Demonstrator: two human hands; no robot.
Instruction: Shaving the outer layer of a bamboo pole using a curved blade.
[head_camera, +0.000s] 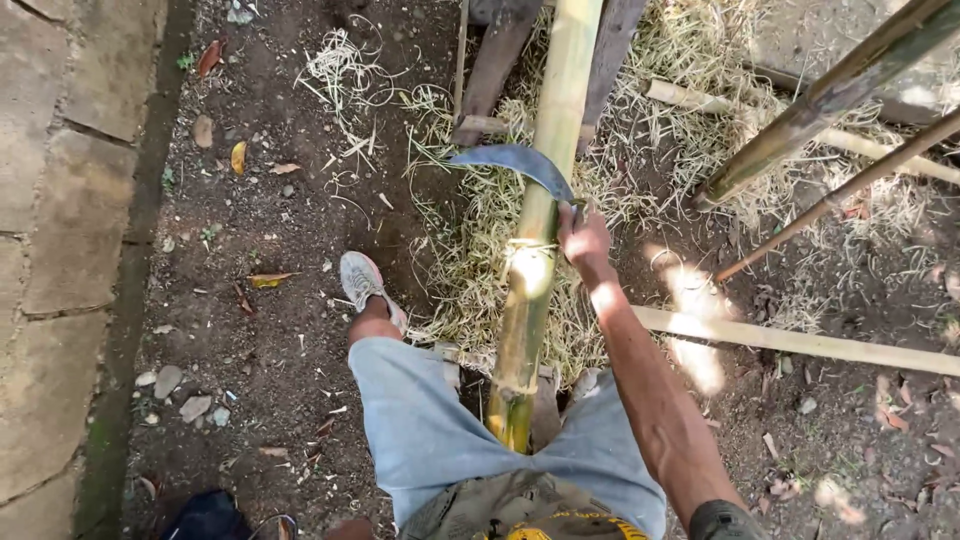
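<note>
Bamboo (535, 240) runs lengthwise between the person's legs, over straw (470, 250). Right hand (585, 240) fisted around a curved knife (520, 160), blade on the pole; shaving looks underway. Left hand unseen; next stroke needs a steady pole

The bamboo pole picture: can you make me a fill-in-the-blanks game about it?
1. The right hand holds a curved ____ against the bamboo pole.
2. The pole runs between the person's ____, which are in blue shorts.
3. The left foot wears a light-coloured ____ on the dirt.
4. Pale, stringy ____ lie heaped on the ground around the pole.

Missing words: blade; legs; shoe; shavings
</note>
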